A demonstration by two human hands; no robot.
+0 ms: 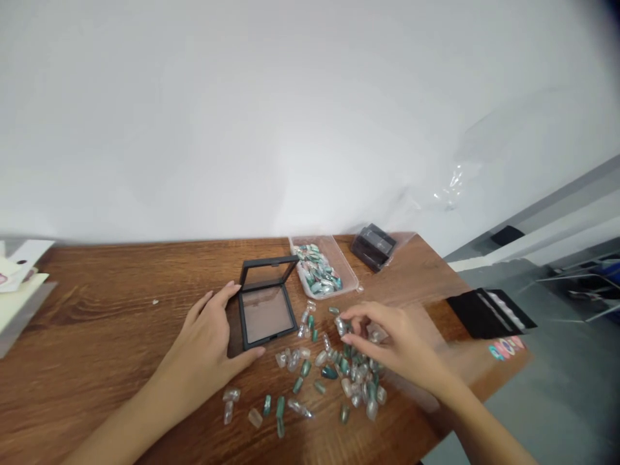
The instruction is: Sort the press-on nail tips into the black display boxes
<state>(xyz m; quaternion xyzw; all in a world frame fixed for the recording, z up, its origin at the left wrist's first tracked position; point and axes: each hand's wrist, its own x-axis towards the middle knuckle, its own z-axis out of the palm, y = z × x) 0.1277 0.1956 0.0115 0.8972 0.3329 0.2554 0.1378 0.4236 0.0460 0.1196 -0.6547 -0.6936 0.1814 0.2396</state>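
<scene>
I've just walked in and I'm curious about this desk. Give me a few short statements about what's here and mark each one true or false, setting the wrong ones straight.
1. The left hand is at the black case. True.
2. The case is shut. False: its lid stands open.
3. The right hand is at the loose nails. True.
4. The tub has nothing in it. False: the tub holds a heap of nails.
5. The loose nails are all one colour. False: some are green and others are clear.
6. The black box lies to the right of the tub, as seen in the picture. True.
</scene>
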